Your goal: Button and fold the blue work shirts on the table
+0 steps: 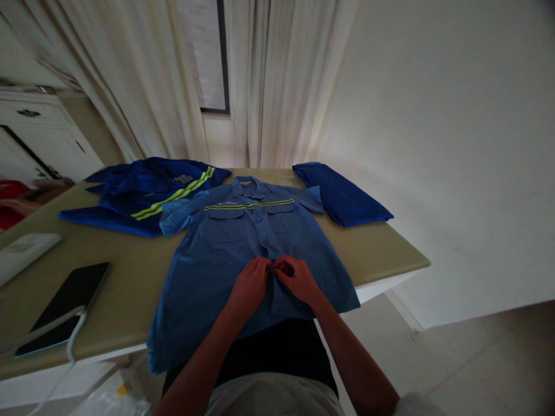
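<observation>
A blue short-sleeved work shirt (221, 254) lies front side up, its collar away from me and its hem hanging over the near table edge. Yellow-lined stripes cross its chest above two flap pockets. My left hand (254, 280) pinches the front placket low on the shirt. Opposite it, my right hand (297, 277) pinches the same placket, thumb and finger together. The fingertips of both hands almost meet there. Whatever button lies between them is hidden.
A dark blue garment with yellow-green bands (130, 190) lies crumpled at the back left. A folded blue garment (342, 193) rests at the back right. On the left of the table (130, 277) are a tablet-like black device (73, 294), a white cable (76, 329) and a white object (26, 251).
</observation>
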Demonstrator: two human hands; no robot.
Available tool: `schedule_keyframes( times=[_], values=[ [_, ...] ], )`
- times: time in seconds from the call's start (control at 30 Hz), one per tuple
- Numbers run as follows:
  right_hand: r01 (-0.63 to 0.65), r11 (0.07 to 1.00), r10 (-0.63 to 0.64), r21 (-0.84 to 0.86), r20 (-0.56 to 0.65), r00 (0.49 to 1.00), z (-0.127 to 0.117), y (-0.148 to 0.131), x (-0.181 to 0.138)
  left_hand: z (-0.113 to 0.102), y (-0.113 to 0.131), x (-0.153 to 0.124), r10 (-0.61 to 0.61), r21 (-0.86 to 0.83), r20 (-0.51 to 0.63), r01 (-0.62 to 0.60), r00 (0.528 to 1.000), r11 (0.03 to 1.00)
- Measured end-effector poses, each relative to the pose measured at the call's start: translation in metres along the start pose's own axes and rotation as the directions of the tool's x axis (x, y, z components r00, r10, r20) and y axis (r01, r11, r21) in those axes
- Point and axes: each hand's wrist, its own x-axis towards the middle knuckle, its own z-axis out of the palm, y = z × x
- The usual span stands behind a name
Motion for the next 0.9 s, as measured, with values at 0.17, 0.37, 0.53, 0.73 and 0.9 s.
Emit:
schedule_keyframes(
  times=[0.17, 0.37, 0.53, 0.73, 0.9],
  values=[
    [0.021, 0.999, -0.022, -0.046, -0.008, 1.0, -0.001, -0.004, -0.002, -0.005, 0.002, 0.002, -0.048, -0.069, 0.002, 0.048, 0.999, 0.996],
    [0.038, 0.998, -0.038, -0.052, 0.005, 0.999, -0.002, -0.007, 0.0, -0.007, 0.0, 0.003, -0.05, -0.183, -0.009, 0.047, 0.999, 0.982],
    [0.007, 0.998, -0.008, -0.058, -0.007, 1.0, 0.001, -0.006, 0.001, -0.008, 0.0, 0.002, -0.106, -0.255, 0.015, 0.107, 0.994, 0.961],
    [-0.007, 0.997, 0.006, -0.078, -0.006, 1.0, 0.004, -0.005, 0.001, -0.011, 0.001, 0.002, -0.126, -0.318, 0.019, 0.125, 0.992, 0.94],
    [0.028, 0.989, -0.028, -0.148, 0.003, 1.0, 0.005, -0.009, -0.002, -0.014, 0.0, 0.004, -0.15, -0.389, 0.064, 0.163, 0.987, 0.907]
  ],
)
